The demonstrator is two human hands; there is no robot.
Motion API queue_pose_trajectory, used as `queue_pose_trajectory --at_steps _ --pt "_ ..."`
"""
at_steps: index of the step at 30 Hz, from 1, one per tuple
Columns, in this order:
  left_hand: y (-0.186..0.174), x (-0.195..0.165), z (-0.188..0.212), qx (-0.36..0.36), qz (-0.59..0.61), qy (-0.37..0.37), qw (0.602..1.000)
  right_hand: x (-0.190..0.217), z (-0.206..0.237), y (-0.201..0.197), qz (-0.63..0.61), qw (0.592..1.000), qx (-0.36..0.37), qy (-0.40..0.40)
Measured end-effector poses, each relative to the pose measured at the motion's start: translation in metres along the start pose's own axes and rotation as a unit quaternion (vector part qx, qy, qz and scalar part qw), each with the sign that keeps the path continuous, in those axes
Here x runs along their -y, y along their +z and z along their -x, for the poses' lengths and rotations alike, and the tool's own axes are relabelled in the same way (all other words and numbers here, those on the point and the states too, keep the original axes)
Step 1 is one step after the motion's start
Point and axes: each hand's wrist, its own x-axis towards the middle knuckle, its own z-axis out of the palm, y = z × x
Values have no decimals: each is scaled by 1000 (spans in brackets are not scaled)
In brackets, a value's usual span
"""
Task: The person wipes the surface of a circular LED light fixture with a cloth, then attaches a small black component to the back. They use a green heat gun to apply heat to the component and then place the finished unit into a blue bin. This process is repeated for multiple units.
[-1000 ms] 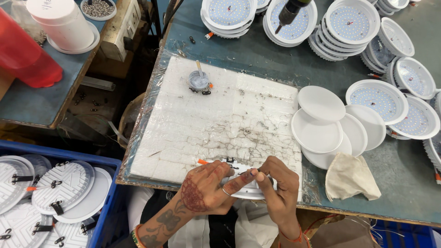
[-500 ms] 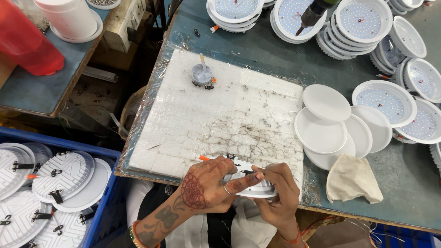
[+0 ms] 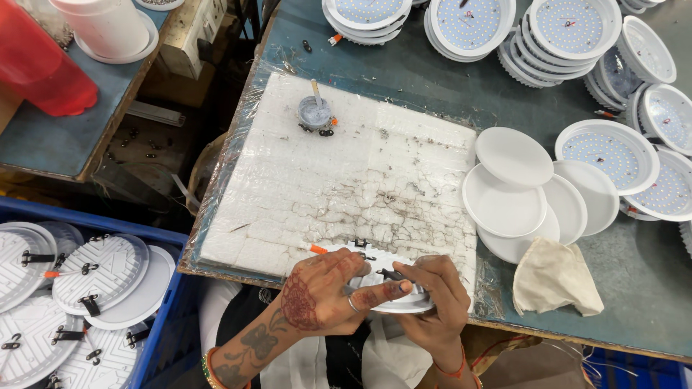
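You hold a round white lamp (image 3: 393,288) at the near edge of the bench (image 3: 404,79), above the foam pad (image 3: 324,180). Your left hand (image 3: 321,295) grips its rim from the left, thumb pressed on top, and your right hand (image 3: 432,295) closes around the right side, so it stays steady. White covers (image 3: 512,187) and a cloth (image 3: 555,277) lie near on the right, easy to reach.

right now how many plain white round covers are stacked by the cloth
5 white covers, overlapping in one pile left of the LED panels, just above the cloth; more may be hidden underneath.
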Motion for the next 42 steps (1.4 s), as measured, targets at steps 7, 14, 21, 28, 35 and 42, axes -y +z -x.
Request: queue_pose_trajectory --at_steps 7,14,21,28,35,42 --pt "-1 6 4 -11 15 -5 1000 4 -6 5 33 999 7 -32" --pt "-5 11 3 26 37 -8 999 6 -9 6 32 999 6 -37" --pt "-4 12 5 23 25 -11 999 6 -9 5 40 999 15 -34" --pt "1 11 8 -31 8 -1 999 8 -12 6 39 999 13 -31" --pt "4 18 11 -31 25 -7 999 -2 -27 -13 -74 994 80 17" --pt "12 25 14 -33 0 -13 999 -96 -79 -13 68 990 19 121"
